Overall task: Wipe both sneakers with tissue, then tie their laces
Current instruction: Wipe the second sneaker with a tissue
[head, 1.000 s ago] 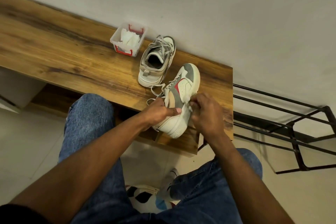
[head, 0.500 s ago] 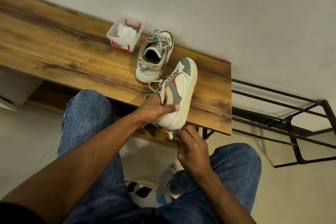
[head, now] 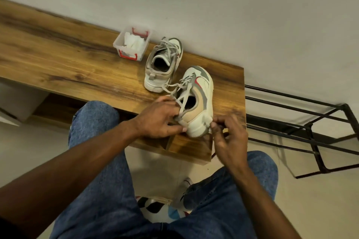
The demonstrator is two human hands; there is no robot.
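Note:
A white, grey and tan sneaker [head: 200, 101] with a red stripe lies tilted on its side at the near right end of the wooden bench [head: 77, 64]. My left hand [head: 159, 118] grips its heel and collar, with loose laces running over my fingers. My right hand [head: 227, 132] pinches a small wad of tissue [head: 207, 122] against the heel's sole; the tissue is blurred. The second sneaker [head: 163, 66] stands upright behind it, laces loose, near the wall.
A clear plastic box [head: 134, 44] with red clips holds white tissues at the back of the bench. A black metal rack [head: 310, 132] stands to the right. My knees in blue jeans are under the bench edge, with a patterned item on the floor [head: 155, 207].
My right hand rose from below the bench edge to the heel of the near sneaker. The sneaker has rolled so its opening faces up more, and my left hand shifted on it.

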